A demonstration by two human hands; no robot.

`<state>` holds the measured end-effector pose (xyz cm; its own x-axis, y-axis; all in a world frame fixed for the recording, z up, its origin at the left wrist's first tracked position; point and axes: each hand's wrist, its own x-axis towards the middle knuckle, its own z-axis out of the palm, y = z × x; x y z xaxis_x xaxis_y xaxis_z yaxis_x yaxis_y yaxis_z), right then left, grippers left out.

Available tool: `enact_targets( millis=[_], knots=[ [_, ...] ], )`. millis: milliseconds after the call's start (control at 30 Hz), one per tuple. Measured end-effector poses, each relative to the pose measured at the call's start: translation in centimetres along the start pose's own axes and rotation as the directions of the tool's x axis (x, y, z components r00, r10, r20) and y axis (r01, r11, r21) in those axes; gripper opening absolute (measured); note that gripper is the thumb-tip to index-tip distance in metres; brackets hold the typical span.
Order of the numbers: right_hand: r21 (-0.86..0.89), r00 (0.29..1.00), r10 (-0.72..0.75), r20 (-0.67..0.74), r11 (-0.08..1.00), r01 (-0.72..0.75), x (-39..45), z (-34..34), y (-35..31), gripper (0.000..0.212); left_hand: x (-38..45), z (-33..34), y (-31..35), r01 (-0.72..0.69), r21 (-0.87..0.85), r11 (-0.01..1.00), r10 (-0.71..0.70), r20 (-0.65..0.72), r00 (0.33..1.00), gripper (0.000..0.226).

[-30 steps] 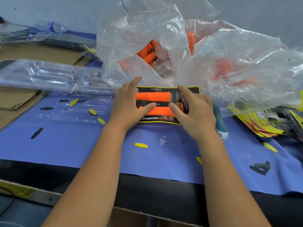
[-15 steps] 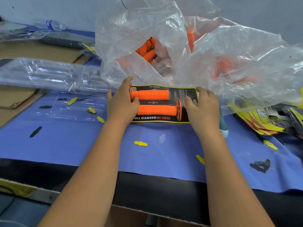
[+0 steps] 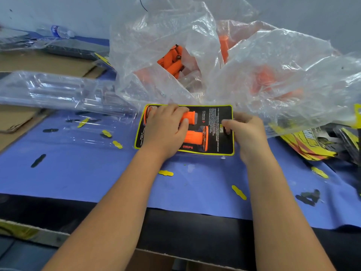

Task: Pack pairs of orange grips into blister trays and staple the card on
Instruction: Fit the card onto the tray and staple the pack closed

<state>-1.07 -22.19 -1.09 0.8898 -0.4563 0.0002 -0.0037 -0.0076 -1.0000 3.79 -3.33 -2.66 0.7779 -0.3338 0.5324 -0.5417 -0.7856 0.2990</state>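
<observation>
Mid-frame, one black card with a yellow border (image 3: 216, 130) lies on the blue mat (image 3: 97, 173), two orange grips (image 3: 193, 136) on it. The left hand (image 3: 166, 130) lies flat over both grips, fingers together. The right hand (image 3: 246, 132) pinches the card's right edge (thumb mostly hidden). Behind, one clear plastic bag (image 3: 263, 75) holds more grips. Six yellow cut-out slugs (image 3: 165, 173) dot the mat.

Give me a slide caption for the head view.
Left hand presses grips on card; right hand holds its edge.
</observation>
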Motion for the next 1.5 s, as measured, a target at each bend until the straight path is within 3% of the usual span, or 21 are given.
enact_targets(
  millis=[67,200,367,633,767,900,1000,1100,1200,1367,1500],
  knots=[
    [0.088,0.996,0.039,0.085,0.995,-0.047,-0.2,0.0,-0.1,0.018,0.0,0.0,-0.1,0.012,0.012,1.0,-0.012,0.013,1.0,0.037],
    [0.074,0.978,0.073,0.194,0.993,-0.089,-0.6,0.3,0.4,0.036,-0.2,0.0,0.0,-0.038,0.081,0.996,0.026,0.149,0.989,0.059],
    [0.113,0.975,0.004,0.221,0.993,-0.03,-0.6,0.0,0.6,0.033,-0.5,-0.4,-0.4,-0.085,-0.062,0.994,0.094,0.172,0.981,0.077],
    [0.17,1.0,-0.027,-0.006,0.985,0.027,-0.3,-0.2,0.6,0.022,-0.3,0.4,-1.4,-0.136,-0.056,0.989,0.143,0.152,0.978,0.092],
    [0.139,0.996,-0.045,-0.078,0.989,0.056,0.0,-0.4,0.9,0.024,-0.3,0.5,-2.1,-0.06,-0.019,0.998,0.062,0.142,0.988,0.092],
    [0.103,0.994,-0.046,-0.096,0.993,0.056,0.4,-0.5,1.2,0.014,-0.2,-0.2,-2.0,0.131,-0.059,0.99,-0.131,-0.001,0.991,0.065],
    [0.068,0.991,-0.069,-0.117,0.995,0.078,0.6,-0.4,1.4,0.017,0.1,-0.6,-2.9,0.43,-0.097,0.898,-0.44,-0.221,0.87,0.045],
    [0.07,0.986,-0.062,-0.154,0.995,0.074,0.6,-0.3,1.6,0.018,-0.1,-0.8,-4.2,0.665,-0.07,0.744,-0.66,-0.234,0.714,0.045],
    [0.089,0.981,-0.055,-0.188,0.993,0.073,0.6,-0.2,1.7,0.018,-0.3,-1.2,-5.3,0.731,-0.068,0.679,-0.726,-0.211,0.654,0.042],
    [0.116,0.948,-0.055,-0.313,0.989,0.096,1.2,-0.6,1.9,0.013,-0.4,-1.7,-5.8,0.764,-0.092,0.638,-0.765,-0.19,0.616,0.046],
    [0.118,0.946,-0.061,-0.319,0.988,0.104,1.3,-0.8,2.0,0.02,-0.2,-1.9,-5.1,0.72,-0.191,0.667,-0.745,-0.191,0.64,0.046]
  ],
)
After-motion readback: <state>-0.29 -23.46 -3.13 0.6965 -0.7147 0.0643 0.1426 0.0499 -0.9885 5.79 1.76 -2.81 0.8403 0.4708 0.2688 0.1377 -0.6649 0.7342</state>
